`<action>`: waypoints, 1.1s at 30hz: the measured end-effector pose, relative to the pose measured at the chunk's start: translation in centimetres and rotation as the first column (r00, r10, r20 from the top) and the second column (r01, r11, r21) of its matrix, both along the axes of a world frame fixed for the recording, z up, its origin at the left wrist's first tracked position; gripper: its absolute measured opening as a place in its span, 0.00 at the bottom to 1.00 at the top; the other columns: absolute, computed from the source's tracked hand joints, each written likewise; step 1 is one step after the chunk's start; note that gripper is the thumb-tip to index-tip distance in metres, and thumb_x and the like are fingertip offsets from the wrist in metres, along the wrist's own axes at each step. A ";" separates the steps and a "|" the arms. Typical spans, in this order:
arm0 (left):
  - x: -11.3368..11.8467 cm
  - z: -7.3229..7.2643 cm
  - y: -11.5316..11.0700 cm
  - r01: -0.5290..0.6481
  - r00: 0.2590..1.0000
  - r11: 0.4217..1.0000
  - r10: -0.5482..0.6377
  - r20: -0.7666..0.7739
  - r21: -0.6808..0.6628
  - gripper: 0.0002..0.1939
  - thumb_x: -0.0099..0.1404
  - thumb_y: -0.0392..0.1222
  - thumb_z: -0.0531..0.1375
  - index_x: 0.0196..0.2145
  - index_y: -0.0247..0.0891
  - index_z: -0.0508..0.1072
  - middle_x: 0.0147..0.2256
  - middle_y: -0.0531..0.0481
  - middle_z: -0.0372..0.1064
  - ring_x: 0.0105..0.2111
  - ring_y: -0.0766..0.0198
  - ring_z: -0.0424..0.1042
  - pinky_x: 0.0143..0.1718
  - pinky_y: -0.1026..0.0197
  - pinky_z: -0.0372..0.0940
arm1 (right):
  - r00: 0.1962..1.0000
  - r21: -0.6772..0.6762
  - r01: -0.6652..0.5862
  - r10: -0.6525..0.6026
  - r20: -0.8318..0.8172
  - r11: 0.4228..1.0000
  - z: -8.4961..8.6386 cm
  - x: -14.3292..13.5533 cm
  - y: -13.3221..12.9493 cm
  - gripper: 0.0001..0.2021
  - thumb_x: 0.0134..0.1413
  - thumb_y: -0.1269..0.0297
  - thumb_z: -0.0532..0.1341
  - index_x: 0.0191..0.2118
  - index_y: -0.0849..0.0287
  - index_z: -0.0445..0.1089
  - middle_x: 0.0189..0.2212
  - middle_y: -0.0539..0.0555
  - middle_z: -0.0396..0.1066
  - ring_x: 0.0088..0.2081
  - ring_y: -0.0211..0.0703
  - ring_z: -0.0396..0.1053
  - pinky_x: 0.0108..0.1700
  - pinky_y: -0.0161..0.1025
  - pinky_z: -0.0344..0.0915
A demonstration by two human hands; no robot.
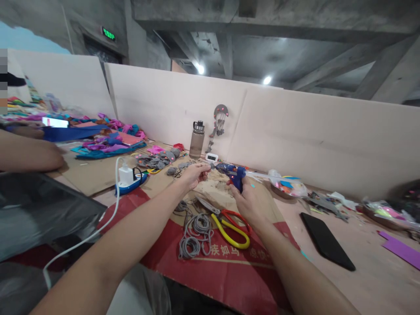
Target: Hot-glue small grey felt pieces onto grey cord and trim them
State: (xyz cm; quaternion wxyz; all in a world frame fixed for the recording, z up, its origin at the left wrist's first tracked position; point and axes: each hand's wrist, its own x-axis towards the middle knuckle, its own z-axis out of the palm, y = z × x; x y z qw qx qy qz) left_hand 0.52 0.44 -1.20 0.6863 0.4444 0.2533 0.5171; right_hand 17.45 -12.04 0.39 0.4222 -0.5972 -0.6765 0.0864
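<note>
- Head view: a blue glue gun [236, 175] is held above the middle of the desk [370, 280], its nozzle toward the left hand [196, 175] and a clear glue stick extending from its rear.
- The right hand [246, 197] has its grip clamped around the gun's handle.
- The left hand's grip is together, thumb and finger pinched on a small gray piece [212, 166] at the nozzle; its shape is too small to make out.
- Below the hands, nearer the desk's front edge, gray cord [200, 224] lies looped on red-and-tan cardboard [157, 249], just beside scissors [215, 211] with one red and one yellow handle.
- Left of the hands sit a heap of gray pieces [157, 159] with pink dots and a white adapter [125, 175] plugged into a blue power strip [126, 189].
- By the desk's back edge, a bottle [197, 142] stands upright near a small white clock [211, 157]; a gray crescent ornament [220, 113] is against the pale panel [157, 100].
- Toward the desk's right side: a filled bowl [284, 191], a black phone [328, 240] and a purple sheet [402, 249].
- At the desk's left side, another person's arm [29, 153] rests near colorful scraps [105, 144].
</note>
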 end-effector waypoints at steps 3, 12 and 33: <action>0.0 0.1 -0.2 0.002 1.000 1.000 -0.001 -0.017 0.010 0.11 0.45 0.38 0.69 0.23 0.31 0.70 0.22 0.52 0.65 0.19 0.76 0.59 0.20 0.71 0.56 | 1.000 0.004 0.004 -0.004 0.013 1.000 0.0 0.0 0.0 0.16 0.57 0.59 0.51 0.50 0.56 0.59 0.43 0.59 0.70 0.45 0.50 0.67 0.46 0.43 0.61; 0.0 0.4 -0.6 -0.008 1.000 0.999 0.008 -0.011 0.037 0.11 0.45 0.37 0.69 0.23 0.31 0.70 0.21 0.53 0.65 0.18 0.76 0.59 0.20 0.71 0.57 | 0.996 0.086 0.042 -0.049 0.081 0.995 -0.4 0.1 0.3 0.15 0.57 0.61 0.51 0.50 0.58 0.61 0.41 0.59 0.71 0.40 0.48 0.69 0.43 0.42 0.62; -0.1 0.2 -0.1 -0.010 1.000 0.999 0.010 0.015 0.032 0.09 0.46 0.35 0.68 0.24 0.30 0.71 0.22 0.52 0.65 0.19 0.76 0.61 0.21 0.71 0.58 | 0.982 0.139 0.082 -0.104 0.158 0.987 -0.1 -0.2 -0.1 0.15 0.57 0.62 0.52 0.49 0.58 0.62 0.39 0.60 0.71 0.37 0.48 0.69 0.39 0.40 0.63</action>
